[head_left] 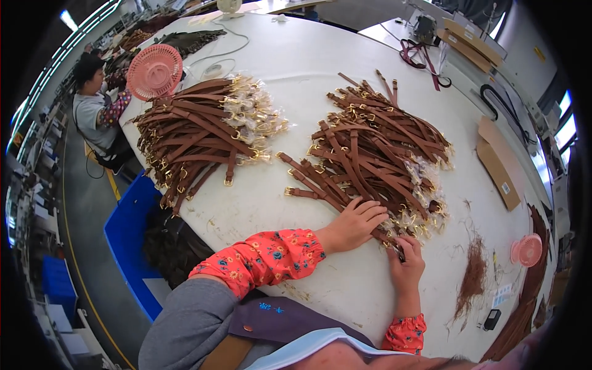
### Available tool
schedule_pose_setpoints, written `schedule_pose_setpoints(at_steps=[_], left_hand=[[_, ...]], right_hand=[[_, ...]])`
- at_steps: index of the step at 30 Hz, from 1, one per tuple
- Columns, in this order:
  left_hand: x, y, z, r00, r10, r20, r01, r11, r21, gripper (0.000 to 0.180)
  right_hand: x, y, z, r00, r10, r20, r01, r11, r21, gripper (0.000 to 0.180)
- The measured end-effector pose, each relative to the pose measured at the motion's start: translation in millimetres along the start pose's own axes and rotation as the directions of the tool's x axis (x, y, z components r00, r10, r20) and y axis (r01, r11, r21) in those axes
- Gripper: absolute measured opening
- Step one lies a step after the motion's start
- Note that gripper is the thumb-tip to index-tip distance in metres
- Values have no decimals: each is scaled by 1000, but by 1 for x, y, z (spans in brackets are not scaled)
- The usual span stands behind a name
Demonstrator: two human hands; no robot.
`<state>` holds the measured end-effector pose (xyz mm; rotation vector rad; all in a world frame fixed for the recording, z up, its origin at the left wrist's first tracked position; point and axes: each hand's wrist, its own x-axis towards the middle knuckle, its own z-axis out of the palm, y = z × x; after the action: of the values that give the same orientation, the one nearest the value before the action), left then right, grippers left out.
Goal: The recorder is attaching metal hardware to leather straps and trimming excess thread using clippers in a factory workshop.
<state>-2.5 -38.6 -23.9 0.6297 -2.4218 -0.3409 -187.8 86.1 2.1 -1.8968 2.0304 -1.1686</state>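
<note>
A heap of brown leather straps (357,148) with gold-coloured buckles lies in front of me, its right-hand ends wrapped in clear plastic. At the heap's near edge my left hand (354,227) rests with its fingers stretched over the straps; its thumb is hidden. Just right of it, my right hand (407,266) is closed, pinching the end of a brown strap (383,237) between thumb and fingers. That strap runs beneath my left hand. Another heap of similar buckled straps (191,126) sits to the left, its plastic-wrapped ends toward the middle.
A pink fan (154,71) stands at the far left, near a seated person (102,111). Below the white table's (277,55) left edge is a blue bin (126,228) with dark material. On the right are cardboard (498,161), brown fibre scraps (472,271) and a small pink fan (526,250).
</note>
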Motion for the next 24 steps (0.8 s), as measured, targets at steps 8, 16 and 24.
schedule_pose_setpoints(at_steps=[8,16,24], left_hand=[[-5,-6,-1,960,179,-216,-142,974,176,23],[-5,8,-11,932,314,-182,-266,932,247,19],[-17,-6,-27,956,171,-239,-109,962,252,19]], right_hand=[[8,-14,10,984,-178,-6,178,981,-76,40],[4,-2,14,968,-250,32,252,957,-144,42],[8,-12,13,943,-321,-93,312,945,-95,36]])
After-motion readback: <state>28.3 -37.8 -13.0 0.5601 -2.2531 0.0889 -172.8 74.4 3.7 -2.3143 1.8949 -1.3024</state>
